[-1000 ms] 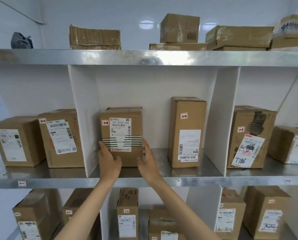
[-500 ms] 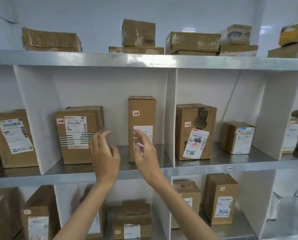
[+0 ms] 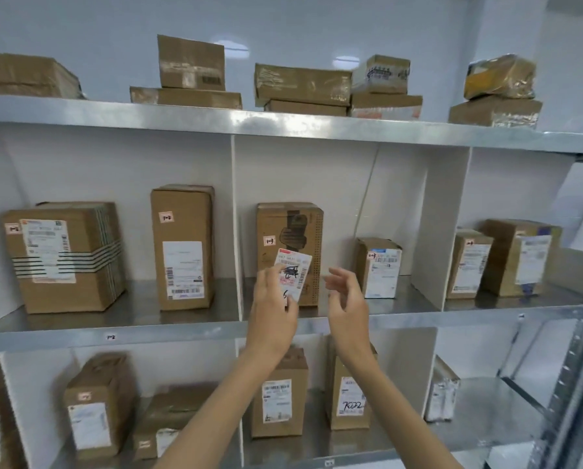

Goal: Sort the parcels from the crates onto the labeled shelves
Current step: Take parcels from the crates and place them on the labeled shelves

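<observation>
- A white divider (image 3: 237,231) stands upright on the middle shelf (image 3: 181,330), splitting it into compartments.
- The left hand (image 3: 272,309) is raised just right of the divider, in front of a brown parcel (image 3: 290,228) that stands upright in that compartment.
- Its fingers are loosely extended and grip nothing. The fingertips overlap the parcel's tilted label (image 3: 295,265), but the blur hides whether they actually touch it.
- The right hand (image 3: 347,302) is farther right of the divider, apart from the left hand. Its fingers are spread and lightly curled around nothing.
- Left of the divider, a tall narrow parcel (image 3: 181,248) stands just beside it.
- A striped parcel (image 3: 63,258) sits upright well to the left of the divider, apart from the narrow one.
- Farther right of the divider, past the right hand, a small parcel (image 3: 379,269) stands on the same shelf.
- Above the divider, flat cartons (image 3: 303,84) lie stacked on the top shelf (image 3: 283,125).
- Below the divider and a little to its right, a parcel with a handwritten number (image 3: 349,397) stands on the lower shelf (image 3: 479,431).
</observation>
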